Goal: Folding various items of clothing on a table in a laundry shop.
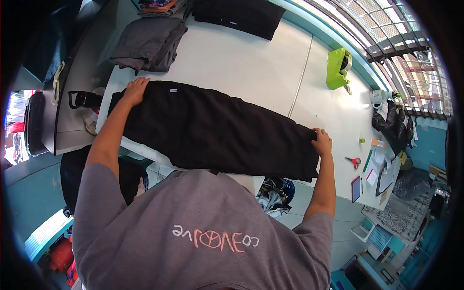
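Observation:
A long black cloth garment [217, 127], folded lengthwise, lies across the white table in front of me. Near its upper left edge is a small white label [173, 90]. My left hand [136, 91] grips the garment's upper edge towards the left end, fingers close together. At the far right end, my right hand [322, 142] holds the upper corner, the thumb on the near side. The cloth is mostly flat with soft wrinkles, and its near edge hangs slightly over the table edge. Part of that near edge is hidden by my grey shirt.
Behind lie folded grey garments [148, 45] and a folded black garment [239, 16]. A green tape dispenser [337, 69] stands by the barred window. Red-handled scissors [355, 162], a phone [356, 189] and a clipboard [385, 177] lie right. A black mug [85, 99] is left; a blue basket [289, 191] stands below.

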A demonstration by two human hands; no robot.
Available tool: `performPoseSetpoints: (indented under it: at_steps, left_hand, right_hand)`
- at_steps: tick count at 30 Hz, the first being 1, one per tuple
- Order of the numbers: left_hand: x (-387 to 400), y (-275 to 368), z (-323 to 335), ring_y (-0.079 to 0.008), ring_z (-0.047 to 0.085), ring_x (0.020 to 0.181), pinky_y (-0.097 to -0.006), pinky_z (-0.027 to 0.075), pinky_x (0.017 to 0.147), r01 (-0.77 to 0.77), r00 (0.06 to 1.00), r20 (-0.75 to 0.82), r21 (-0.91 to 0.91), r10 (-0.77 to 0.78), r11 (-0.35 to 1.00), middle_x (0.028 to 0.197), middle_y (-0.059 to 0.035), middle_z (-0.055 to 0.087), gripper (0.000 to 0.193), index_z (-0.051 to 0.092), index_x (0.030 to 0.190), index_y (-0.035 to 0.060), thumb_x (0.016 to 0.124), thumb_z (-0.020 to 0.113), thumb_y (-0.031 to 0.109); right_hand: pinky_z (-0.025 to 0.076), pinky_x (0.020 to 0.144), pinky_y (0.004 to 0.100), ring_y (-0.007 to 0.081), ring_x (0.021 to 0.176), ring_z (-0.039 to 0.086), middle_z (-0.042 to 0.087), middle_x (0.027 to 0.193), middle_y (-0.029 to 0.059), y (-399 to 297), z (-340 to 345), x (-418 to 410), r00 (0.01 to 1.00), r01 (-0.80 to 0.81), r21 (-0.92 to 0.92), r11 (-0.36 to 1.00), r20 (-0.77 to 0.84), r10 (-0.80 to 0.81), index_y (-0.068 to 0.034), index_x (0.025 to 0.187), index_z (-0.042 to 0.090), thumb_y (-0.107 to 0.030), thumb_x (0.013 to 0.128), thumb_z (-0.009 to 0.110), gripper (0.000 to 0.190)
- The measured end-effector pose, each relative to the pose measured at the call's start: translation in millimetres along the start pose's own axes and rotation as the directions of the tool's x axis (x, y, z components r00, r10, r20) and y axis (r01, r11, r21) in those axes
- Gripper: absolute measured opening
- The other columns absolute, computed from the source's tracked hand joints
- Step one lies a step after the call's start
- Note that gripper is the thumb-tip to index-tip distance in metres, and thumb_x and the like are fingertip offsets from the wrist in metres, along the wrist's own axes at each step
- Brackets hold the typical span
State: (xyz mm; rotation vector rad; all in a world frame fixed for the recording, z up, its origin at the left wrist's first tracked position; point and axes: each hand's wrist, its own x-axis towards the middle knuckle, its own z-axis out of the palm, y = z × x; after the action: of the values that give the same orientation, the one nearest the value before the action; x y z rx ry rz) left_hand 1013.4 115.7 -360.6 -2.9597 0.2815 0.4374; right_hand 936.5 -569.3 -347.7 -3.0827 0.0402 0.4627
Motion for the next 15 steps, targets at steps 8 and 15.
performPoseSetpoints:
  at_steps: [8,15]
  left_hand:
    - [33,-34,-22,-0.0260,0.043,0.109,-0.0415,0.036,0.087,0.026,0.904,0.419,0.143,-0.084,0.989,0.110,-0.0068,0.048,0.052,0.052,0.108,0.0135,0.057,0.065,0.010]
    - [2,-75,-26,-0.0300,0.049,0.101,-0.0367,0.039,0.087,0.045,0.950,0.310,-0.269,0.043,0.962,0.109,-0.0130,0.052,0.049,0.052,0.109,0.0094,0.061,0.063,0.012]
  right_hand:
    - [0.044,0.074,0.0368,0.0287,0.089,0.054,0.058,0.091,0.0124,24,-5,5,0.925,-0.084,0.102,0.991,0.379,0.039,-0.008,0.089,0.054,-0.013,0.060,0.061,0.030]
    - [0.042,0.067,0.0343,0.0299,0.075,0.054,0.053,0.079,0.0138,56,-38,-14,1.000,0.007,0.309,0.951,-0.019,-0.001,-0.004,0.081,0.047,-0.003,0.061,0.057,0.023]
